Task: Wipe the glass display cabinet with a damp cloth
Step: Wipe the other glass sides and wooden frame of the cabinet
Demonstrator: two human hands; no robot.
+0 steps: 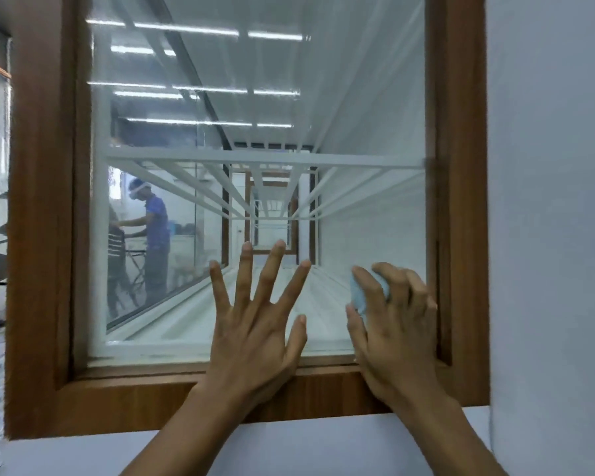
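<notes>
Glass display cabinet (pixel 255 97) fills the head view, seen end-on. Its pane sits in a brown wooden frame (pixel 42 235), and the cabinet stands on a pale bench (pixel 83 451) right against a white wall (pixel 550 201) on the right.

Left hand (pixel 255 321): fully open, fingers straight and spread wide, palm flat on the pane low centre, heel of the hand over the bottom rail of the frame. It holds nothing.

Right hand (pixel 395 321): fingers curled round a small bunched light blue cloth (pixel 359 297), pressing it on the glass in the lower right corner, just beside the right side of the frame. Only a bit of the cloth shows between thumb and fingers. The two hands are near each other but apart, both forearms coming up from the bottom edge.

Inside the cabinet, white shelf bars (pixel 255 161) cross at mid height and run back into the depth; the floor and walls inside are white.

Strip light reflections (pixel 186 29) streak the upper glass. Through the left side a person in a blue top (pixel 155 235) stands, blurred. Whether the cloth is wet cannot be told.
</notes>
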